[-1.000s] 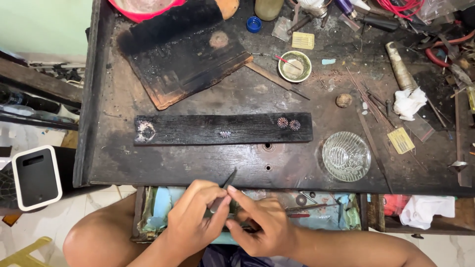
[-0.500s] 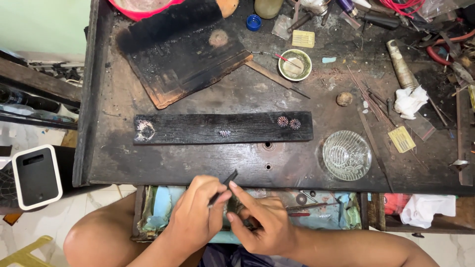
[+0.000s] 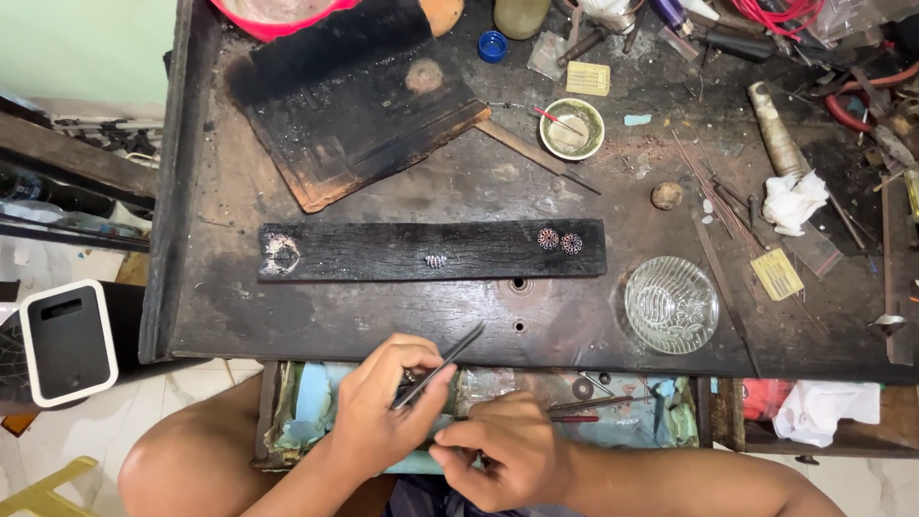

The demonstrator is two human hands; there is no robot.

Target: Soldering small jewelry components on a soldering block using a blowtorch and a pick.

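The left hand (image 3: 383, 421) is pinching slim dark metal tweezers (image 3: 438, 367) in a closed grip, their long axis slanting up toward one o'clock over the open drawer (image 3: 287, 421). The right hand (image 3: 507, 455), lying at four o'clock and touching the left, is pressing its fingertips together on something too small to make out. Beyond them, at twelve o'clock on the scorched worktop (image 3: 383, 325), a charred wooden strip (image 3: 431, 251) is carrying two round filigree pieces (image 3: 559, 240); a ribbed glass dish (image 3: 672, 304) is sitting at two o'clock.
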